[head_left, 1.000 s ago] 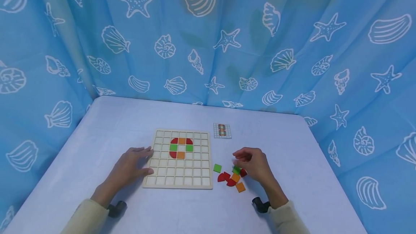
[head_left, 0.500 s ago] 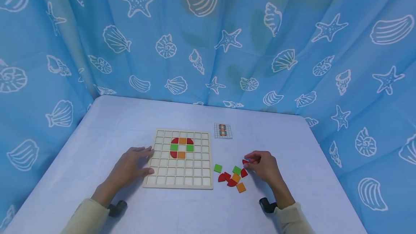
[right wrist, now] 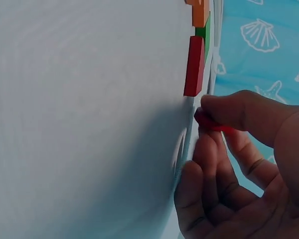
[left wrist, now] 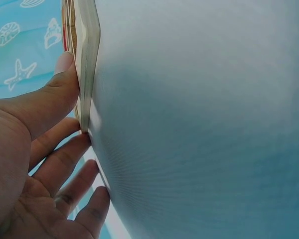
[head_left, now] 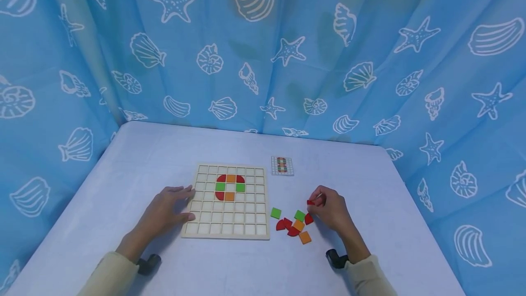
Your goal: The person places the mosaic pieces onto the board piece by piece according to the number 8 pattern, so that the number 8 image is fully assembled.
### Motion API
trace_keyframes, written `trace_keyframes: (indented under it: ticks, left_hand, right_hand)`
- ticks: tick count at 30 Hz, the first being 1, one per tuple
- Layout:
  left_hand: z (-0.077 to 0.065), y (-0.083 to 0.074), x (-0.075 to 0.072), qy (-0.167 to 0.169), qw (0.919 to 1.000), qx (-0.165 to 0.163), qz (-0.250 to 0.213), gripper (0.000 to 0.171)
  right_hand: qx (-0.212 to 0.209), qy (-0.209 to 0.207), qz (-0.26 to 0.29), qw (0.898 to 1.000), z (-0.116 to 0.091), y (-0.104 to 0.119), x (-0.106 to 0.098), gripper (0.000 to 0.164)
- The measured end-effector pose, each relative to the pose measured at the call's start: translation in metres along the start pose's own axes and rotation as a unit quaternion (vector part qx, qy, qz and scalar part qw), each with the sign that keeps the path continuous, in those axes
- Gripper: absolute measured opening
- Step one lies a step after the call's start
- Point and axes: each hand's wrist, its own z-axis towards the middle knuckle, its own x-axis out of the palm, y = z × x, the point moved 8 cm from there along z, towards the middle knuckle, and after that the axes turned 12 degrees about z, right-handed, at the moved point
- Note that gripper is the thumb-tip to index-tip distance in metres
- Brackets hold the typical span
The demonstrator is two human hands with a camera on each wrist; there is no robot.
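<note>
A square wooden grid board (head_left: 249, 218) lies on the white table, with a ring of red, orange and green tiles set in its upper middle cells. My left hand (head_left: 164, 211) rests at the board's left edge, fingers loosely spread; in the left wrist view its thumb touches the rim. Right of the loose pile, my right hand (head_left: 330, 208) pinches a small red tile (right wrist: 209, 121) between thumb and fingertips, which partly hide its shape. Just beside that hand lies another red tile (head_left: 309, 219), seen edge-on in the right wrist view.
Between board and right hand lie loose tiles: a green square (head_left: 276, 213), another green square (head_left: 300, 215), an orange square (head_left: 305, 237) and several more, some overlapping. A small printed pattern card (head_left: 282, 166) lies behind them. A blue seashell curtain (head_left: 263, 58) surrounds the table's far side.
My right hand has moved right from above the pile and now shows a red tile in its fingertips, turned slightly over the last half second. The left hand and board have stayed put.
</note>
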Motion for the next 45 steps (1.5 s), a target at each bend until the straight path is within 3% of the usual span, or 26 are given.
trace_keyframes:
  ticks: [5,11,17,25,40,45]
  left_hand:
    - [0.0,-0.001,-0.001,-0.001,1.0,0.002,0.002,0.075]
    - [0.0,-0.002,-0.002,-0.006,1.0,0.006,0.003,0.074]
    - [0.001,-0.002,-0.002,-0.01,0.9999,0.011,0.003,0.074]
    - [0.0,-0.003,-0.004,-0.009,0.9999,0.011,0.005,0.074]
    - [0.0,-0.003,-0.004,-0.004,1.0,0.002,-0.001,0.074]
    - [-0.001,-0.003,-0.002,0.004,1.0,-0.006,-0.001,0.075]
  right_hand:
    - [-0.001,-0.015,-0.004,1.0,0.001,0.002,-0.001,0.021]
    - [0.005,0.007,0.009,1.0,0.003,0.003,0.004,0.02]
    - [-0.001,0.001,-0.003,1.0,0.004,0.005,-0.005,0.015]
    - [-0.002,0.045,-0.019,0.999,0.003,-0.001,-0.004,0.019]
    - [0.019,-0.017,-0.035,0.999,0.009,-0.005,-0.01,0.024]
    - [0.031,-0.017,-0.034,0.999,0.01,-0.002,-0.005,0.027]
